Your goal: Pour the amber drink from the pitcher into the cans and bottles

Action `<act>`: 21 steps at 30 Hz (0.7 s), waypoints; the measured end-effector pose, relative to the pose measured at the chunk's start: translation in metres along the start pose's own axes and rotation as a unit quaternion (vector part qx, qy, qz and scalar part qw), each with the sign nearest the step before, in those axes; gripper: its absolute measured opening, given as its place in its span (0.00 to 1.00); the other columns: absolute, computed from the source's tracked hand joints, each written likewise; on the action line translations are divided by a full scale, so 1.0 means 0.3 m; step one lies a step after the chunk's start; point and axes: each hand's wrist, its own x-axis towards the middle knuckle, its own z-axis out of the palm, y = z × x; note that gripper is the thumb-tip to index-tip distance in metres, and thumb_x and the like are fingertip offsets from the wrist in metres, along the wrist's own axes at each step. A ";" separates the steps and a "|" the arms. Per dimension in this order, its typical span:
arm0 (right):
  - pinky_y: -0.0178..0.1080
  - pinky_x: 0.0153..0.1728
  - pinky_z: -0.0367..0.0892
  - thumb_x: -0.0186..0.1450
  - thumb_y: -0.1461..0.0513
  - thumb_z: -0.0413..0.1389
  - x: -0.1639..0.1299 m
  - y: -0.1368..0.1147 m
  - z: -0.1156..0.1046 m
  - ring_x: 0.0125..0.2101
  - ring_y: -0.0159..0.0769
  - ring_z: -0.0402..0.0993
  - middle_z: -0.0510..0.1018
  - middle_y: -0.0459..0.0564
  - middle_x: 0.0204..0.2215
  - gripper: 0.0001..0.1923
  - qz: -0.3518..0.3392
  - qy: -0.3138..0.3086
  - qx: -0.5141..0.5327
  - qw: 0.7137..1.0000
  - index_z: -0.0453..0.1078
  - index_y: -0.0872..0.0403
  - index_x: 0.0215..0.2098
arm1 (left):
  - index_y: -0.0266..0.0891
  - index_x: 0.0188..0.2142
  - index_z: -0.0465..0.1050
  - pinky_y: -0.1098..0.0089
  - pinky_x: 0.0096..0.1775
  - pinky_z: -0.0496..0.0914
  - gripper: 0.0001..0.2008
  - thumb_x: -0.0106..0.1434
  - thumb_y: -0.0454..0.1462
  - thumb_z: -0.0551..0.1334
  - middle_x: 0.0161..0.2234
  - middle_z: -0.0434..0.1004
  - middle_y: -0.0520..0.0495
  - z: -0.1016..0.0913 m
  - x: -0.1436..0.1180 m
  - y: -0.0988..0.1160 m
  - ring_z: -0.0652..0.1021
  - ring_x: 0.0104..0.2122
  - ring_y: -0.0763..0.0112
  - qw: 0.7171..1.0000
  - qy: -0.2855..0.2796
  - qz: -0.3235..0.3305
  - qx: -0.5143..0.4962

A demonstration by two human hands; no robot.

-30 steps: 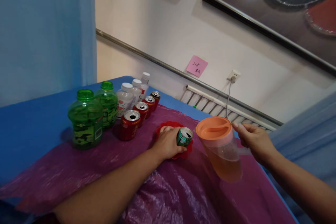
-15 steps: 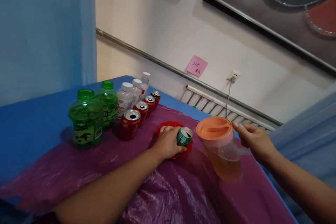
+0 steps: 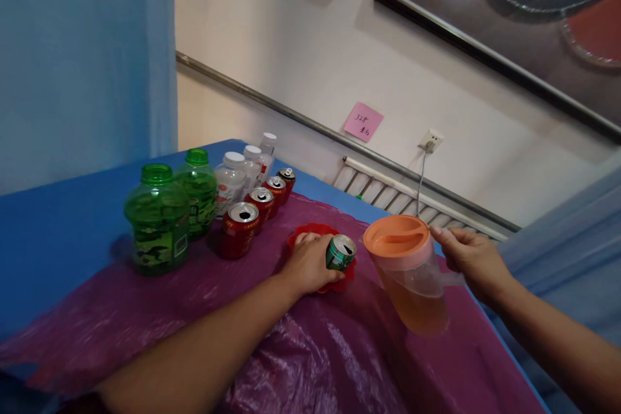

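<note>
My left hand (image 3: 310, 262) is wrapped round a green drink can (image 3: 340, 253) with an open top. The can is at the red scalloped dish (image 3: 317, 229), tilted a little to the right; its base is hidden. By its handle, my right hand (image 3: 470, 262) grips a clear pitcher (image 3: 412, 291) with an orange lid. Amber liquid fills its lower part, and the pitcher leans with its lid towards the can. A small gap separates the lid's edge from the can.
Several red cans (image 3: 239, 230) stand in a row left of the dish. Behind them are white-capped clear bottles (image 3: 229, 180) and two green bottles (image 3: 158, 220). Purple plastic sheeting (image 3: 194, 310) covers part of the blue table (image 3: 53, 226). A radiator (image 3: 383, 194) runs along the wall.
Almost nothing differs. Both hands keep their grips, and the can and the pitcher stay in place apart from a very slight shift of the view.
</note>
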 end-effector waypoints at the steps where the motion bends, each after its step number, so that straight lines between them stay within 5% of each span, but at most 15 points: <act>1: 0.34 0.18 0.47 0.54 0.36 0.60 0.000 0.001 -0.001 0.17 0.28 0.50 0.55 0.40 0.13 0.33 0.000 0.001 -0.002 1.000 0.56 0.50 0.15 | 0.47 0.51 0.73 0.56 0.54 0.64 0.33 0.47 0.52 0.74 0.47 0.78 0.44 0.000 0.000 0.000 0.74 0.51 0.48 1.000 -0.001 0.000 0.000; 21: 0.35 0.19 0.47 0.53 0.35 0.60 -0.001 0.002 -0.002 0.18 0.28 0.49 0.55 0.40 0.13 0.33 0.014 -0.002 -0.001 1.000 0.56 0.50 0.15 | 0.47 0.50 0.74 0.57 0.53 0.64 0.32 0.46 0.51 0.74 0.47 0.78 0.45 -0.004 -0.007 0.009 0.74 0.50 0.50 1.000 0.004 0.005 -0.007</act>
